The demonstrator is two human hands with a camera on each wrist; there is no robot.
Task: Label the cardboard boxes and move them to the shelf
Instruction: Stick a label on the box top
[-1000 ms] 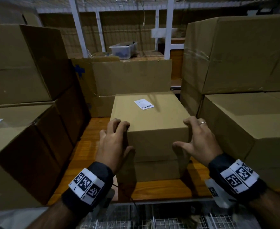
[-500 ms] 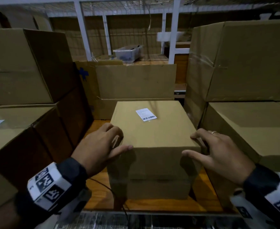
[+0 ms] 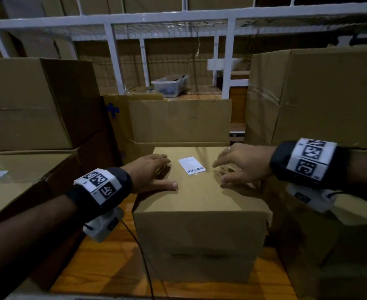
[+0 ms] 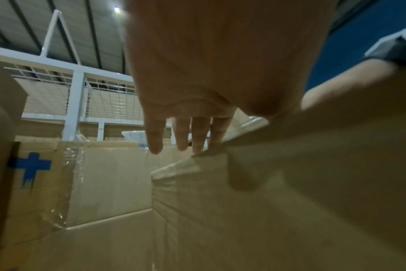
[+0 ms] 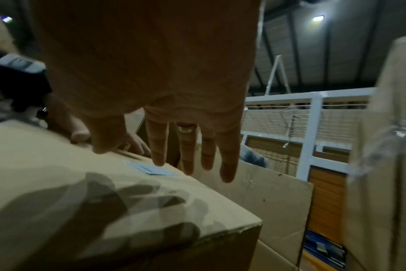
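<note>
Having been gripped at its front corners a moment ago, the labelled cardboard box (image 3: pixel 200 204) on the wooden shelf (image 3: pixel 104 263) is now only brushed on top by the left hand (image 3: pixel 150 173) and overhung by the right hand (image 3: pixel 243 164), fingers (image 5: pixel 227 165) spread and holding nothing, so placement is judged done.

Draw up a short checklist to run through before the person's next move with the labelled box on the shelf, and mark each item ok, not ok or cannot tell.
1. Barcode label stuck on top of the middle box: ok.
2. Box resting on the wooden shelf board: ok.
3. Left hand free, fingers straight on the box top: ok.
4. Right hand free, fingers spread above the top: ok.
5. Label fully pressed flat: cannot tell.
6. Box pushed right back against the rear carton: cannot tell.
</note>
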